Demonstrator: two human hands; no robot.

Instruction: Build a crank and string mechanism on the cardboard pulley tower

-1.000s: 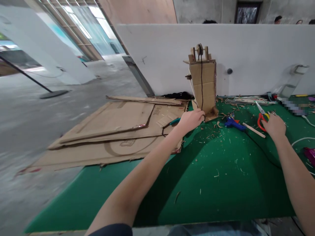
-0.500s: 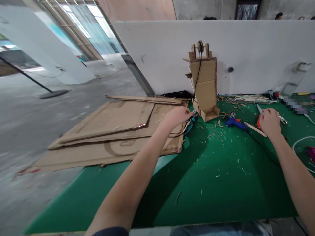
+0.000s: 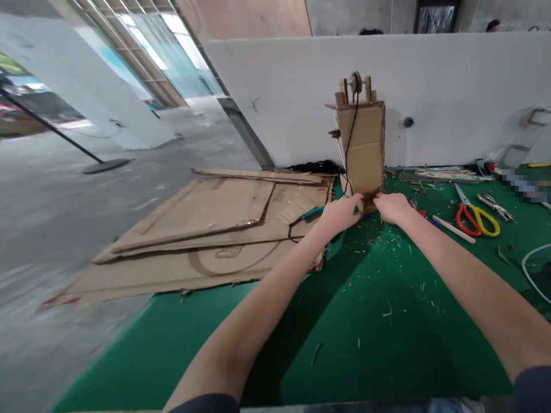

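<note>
On the shaving-littered green tabletop (image 3: 344, 332), the low front of a tall brown cardboard tower (image 3: 365, 158) is reached by the left hand (image 3: 342, 213) and right hand (image 3: 392, 207), fingers curled, though whether it's pinched or just touched can't be told. Looks pretty far along: the tower's been stood upright, a round tan pulley wheel (image 3: 356, 82) has been mounted on top and a thin black cord (image 3: 352, 129) run over it, all before a long white partition (image 3: 293, 97); whether anything's left at the base is hidden by the hands.

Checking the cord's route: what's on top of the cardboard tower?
A pulley wheel between upright posts, with dark cord hanging down from it. The wheel's far side is hidden.
</note>
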